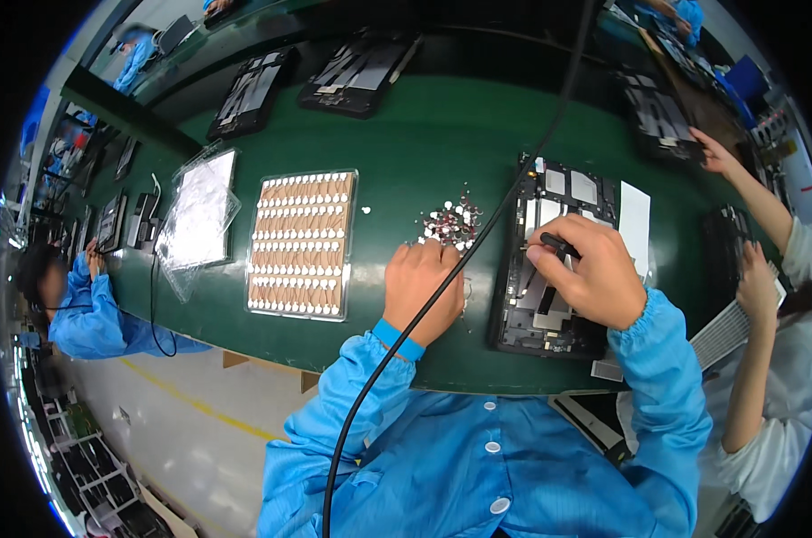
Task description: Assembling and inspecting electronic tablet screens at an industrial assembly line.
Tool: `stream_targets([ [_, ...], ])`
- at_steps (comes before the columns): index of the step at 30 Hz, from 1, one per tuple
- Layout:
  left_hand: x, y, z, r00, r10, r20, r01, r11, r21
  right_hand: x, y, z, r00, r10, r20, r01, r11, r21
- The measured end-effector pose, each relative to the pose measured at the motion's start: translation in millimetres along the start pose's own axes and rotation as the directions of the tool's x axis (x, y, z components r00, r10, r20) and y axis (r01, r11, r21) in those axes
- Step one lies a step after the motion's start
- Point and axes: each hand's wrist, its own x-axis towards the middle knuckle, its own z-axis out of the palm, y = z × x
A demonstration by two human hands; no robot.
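Note:
My right hand is closed around a black pen-like tool above an opened black electronic device. The device lies flat, its circuit board and silver plates exposed, partly covered by that hand. My left hand rests on the green table with its fingers curled, at the near edge of a loose pile of small white and dark red pieces. Its fingertips are hidden, so what they pinch, if anything, cannot be made out. Left of it lies a clear tray with rows of small white discs with thin leads on brown backing.
A black cable hangs across the view, passing before my left forearm. Plastic-covered white sheets lie farther left. More opened devices stand at the back. A co-worker's hands work at the right; another person sits far left.

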Motion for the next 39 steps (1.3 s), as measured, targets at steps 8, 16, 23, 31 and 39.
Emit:
stream_targets([
  [8,-10,21,-26,0.946,-0.325,-0.006,0.294,0.864,-0.409,-8,-19,-11,0.94,0.276,0.199,-0.32,0.915,0.246],
  [16,-31,63,-44,0.82,-0.422,0.388,0.508,0.223,-0.832,-14,-13,15,0.918,0.155,0.365,-0.353,0.738,0.575],
  [23,-30,67,-36,0.853,-0.423,0.306,0.422,0.213,-0.881,-27,-34,14,0.932,0.226,0.285,-0.357,0.718,0.597],
  [31,-32,66,-32,0.852,-0.424,0.307,0.397,0.14,-0.907,-34,-39,27,0.997,0.047,-0.067,-0.024,0.952,0.306],
  [39,-32,54,-29,0.889,-0.409,0.206,0.341,0.29,-0.894,-34,-41,36,0.915,-0.391,-0.101,0.343,0.885,-0.316],
])
